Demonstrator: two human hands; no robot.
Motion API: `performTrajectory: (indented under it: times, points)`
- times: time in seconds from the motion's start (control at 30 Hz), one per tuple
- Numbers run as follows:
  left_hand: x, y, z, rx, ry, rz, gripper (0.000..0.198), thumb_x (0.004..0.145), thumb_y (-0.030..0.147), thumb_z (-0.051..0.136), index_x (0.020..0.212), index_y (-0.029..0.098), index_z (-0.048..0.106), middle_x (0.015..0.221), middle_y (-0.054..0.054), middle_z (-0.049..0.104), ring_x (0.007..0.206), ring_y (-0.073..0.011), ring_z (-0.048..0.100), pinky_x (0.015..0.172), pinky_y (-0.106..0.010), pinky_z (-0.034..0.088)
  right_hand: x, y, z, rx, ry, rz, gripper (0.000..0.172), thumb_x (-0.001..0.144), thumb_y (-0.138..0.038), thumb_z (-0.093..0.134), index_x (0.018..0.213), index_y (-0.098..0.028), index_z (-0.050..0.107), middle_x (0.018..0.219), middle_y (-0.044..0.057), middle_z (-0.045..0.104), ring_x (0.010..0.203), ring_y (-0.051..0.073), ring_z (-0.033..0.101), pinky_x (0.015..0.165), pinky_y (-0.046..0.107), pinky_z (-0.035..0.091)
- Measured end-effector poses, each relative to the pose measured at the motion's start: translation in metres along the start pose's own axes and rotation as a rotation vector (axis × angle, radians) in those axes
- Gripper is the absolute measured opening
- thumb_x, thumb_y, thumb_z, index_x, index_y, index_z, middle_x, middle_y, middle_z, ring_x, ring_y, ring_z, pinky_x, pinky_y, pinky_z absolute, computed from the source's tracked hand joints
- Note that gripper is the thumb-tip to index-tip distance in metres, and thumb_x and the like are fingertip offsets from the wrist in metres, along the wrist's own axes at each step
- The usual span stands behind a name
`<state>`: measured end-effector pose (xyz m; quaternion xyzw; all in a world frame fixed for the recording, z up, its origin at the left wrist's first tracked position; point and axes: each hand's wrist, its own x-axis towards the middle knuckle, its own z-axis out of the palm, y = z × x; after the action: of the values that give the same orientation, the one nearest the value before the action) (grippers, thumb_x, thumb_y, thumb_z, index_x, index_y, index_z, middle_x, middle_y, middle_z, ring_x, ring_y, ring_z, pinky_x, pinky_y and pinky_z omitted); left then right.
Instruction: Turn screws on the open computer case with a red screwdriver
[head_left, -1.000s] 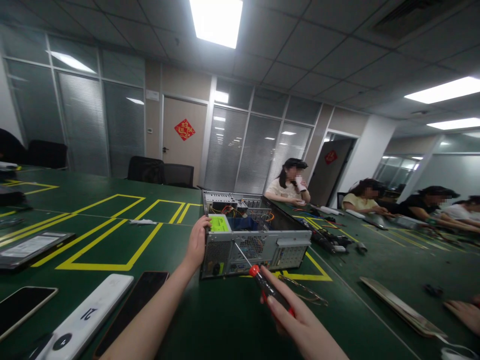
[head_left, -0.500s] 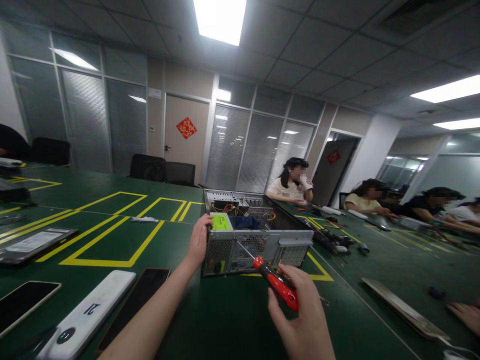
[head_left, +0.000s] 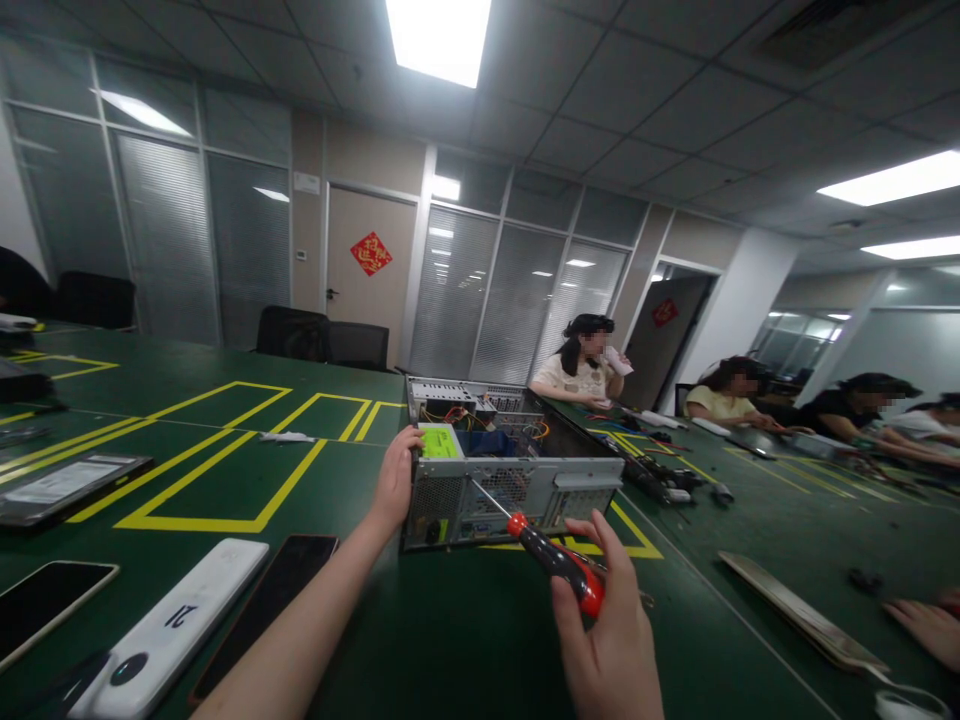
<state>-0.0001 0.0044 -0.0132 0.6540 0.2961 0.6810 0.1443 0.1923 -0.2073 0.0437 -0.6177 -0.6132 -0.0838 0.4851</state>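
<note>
An open grey computer case (head_left: 517, 480) lies on the green table (head_left: 465, 640), its rear panel facing me, with coloured wires and a green-labelled power supply (head_left: 439, 443) inside. My left hand (head_left: 396, 480) grips the case's near left top corner beside that label. My right hand (head_left: 609, 630) is closed round a red and black screwdriver (head_left: 556, 562). The screwdriver's metal shaft points up and left, and its tip rests against the case's rear panel.
Phones (head_left: 45, 598), a white device marked 21 (head_left: 165, 630) and a dark phone (head_left: 277, 590) lie at the near left. Yellow tape lines mark the table. Several people sit along the right side with tools and a flat panel (head_left: 802, 612). Another person's hand (head_left: 926, 625) rests at the right edge.
My right hand has turned on the screwdriver handle, from under it to wrapped beside it with fingers raised. The left hand stays on the case.
</note>
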Motion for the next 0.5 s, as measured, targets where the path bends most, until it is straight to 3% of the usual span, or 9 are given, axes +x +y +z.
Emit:
performTrajectory:
  times: [0.1, 0.27, 0.43, 0.5]
  points:
    - [0.0002, 0.0003, 0.0000, 0.004, 0.005, 0.004, 0.040, 0.095, 0.043, 0.023, 0.095, 0.020, 0.055, 0.117, -0.009, 0.059, 0.124, -0.0220, 0.046, 0.109, -0.046, 0.033, 0.0001, -0.0024, -0.0010, 0.028, -0.042, 0.069, 0.049, 0.091, -0.032, 0.035, 0.139, -0.026, 0.026, 0.111, 0.010, 0.064, 0.086, 0.022, 0.065, 0.071, 0.035, 0.054]
    - [-0.0005, -0.0006, -0.0004, 0.007, 0.003, 0.005, 0.039, 0.095, 0.042, 0.023, 0.095, 0.020, 0.055, 0.118, -0.010, 0.058, 0.124, -0.0220, 0.046, 0.109, -0.046, 0.032, 0.0002, -0.0012, 0.0007, -0.067, 0.058, -0.057, 0.065, 0.080, -0.034, 0.055, 0.138, -0.026, 0.028, 0.132, 0.015, 0.049, 0.090, 0.025, 0.063, 0.070, 0.038, 0.054]
    - [-0.0007, -0.0021, -0.0001, 0.001, 0.008, 0.017, 0.039, 0.095, 0.042, 0.023, 0.095, 0.019, 0.056, 0.117, -0.010, 0.058, 0.124, -0.0219, 0.047, 0.109, -0.046, 0.033, 0.0012, -0.0009, -0.0039, -0.004, -0.128, 0.091, 0.050, 0.092, -0.035, 0.036, 0.140, -0.027, 0.026, 0.112, 0.009, 0.063, 0.092, 0.023, 0.065, 0.073, 0.036, 0.054]
    - [-0.0004, -0.0019, 0.0001, -0.003, 0.009, 0.019, 0.039, 0.095, 0.042, 0.024, 0.095, 0.019, 0.056, 0.117, -0.010, 0.058, 0.123, -0.0217, 0.047, 0.109, -0.045, 0.033, 0.0014, -0.0005, -0.0039, -0.008, -0.109, 0.056, 0.049, 0.091, -0.033, 0.039, 0.139, -0.028, 0.029, 0.114, 0.009, 0.061, 0.097, 0.023, 0.064, 0.077, 0.037, 0.054]
